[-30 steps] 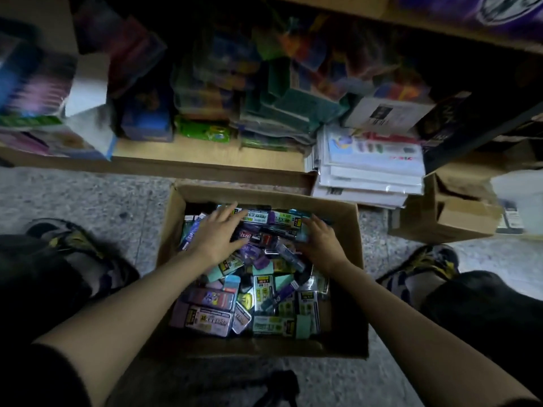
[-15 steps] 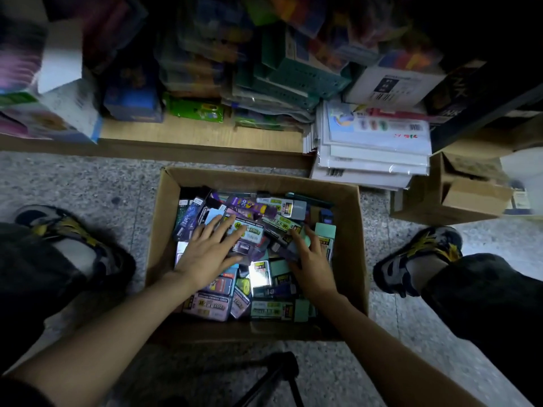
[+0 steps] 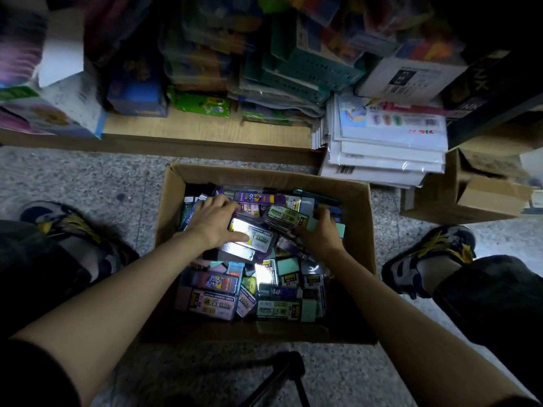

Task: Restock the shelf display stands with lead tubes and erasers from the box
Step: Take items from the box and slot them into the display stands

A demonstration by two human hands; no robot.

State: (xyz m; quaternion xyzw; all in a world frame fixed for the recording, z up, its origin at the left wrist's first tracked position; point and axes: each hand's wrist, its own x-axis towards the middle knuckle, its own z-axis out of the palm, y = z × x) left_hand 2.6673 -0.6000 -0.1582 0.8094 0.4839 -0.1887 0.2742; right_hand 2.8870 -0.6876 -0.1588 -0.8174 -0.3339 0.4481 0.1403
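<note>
Clutching eraser packs (image 3: 258,236) in the box (image 3: 360,230), left hand (image 3: 213,223) and right hand (image 3: 321,235) fingers (image 3: 224,202) curl

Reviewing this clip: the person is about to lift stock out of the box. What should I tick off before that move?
1. Both hands in the box: ok. The left hand and right hand are on the packs inside the cardboard box.
2. Firm grip on a pack: cannot tell. The fingers curl into the pile.
3. Box holds stock: ok. Packs cover its floor.
4. Lead tubes told from erasers: cannot tell. The labels are too small to read.
5. Restock target in view: not ok. Only the low wooden shelf shows.
</note>
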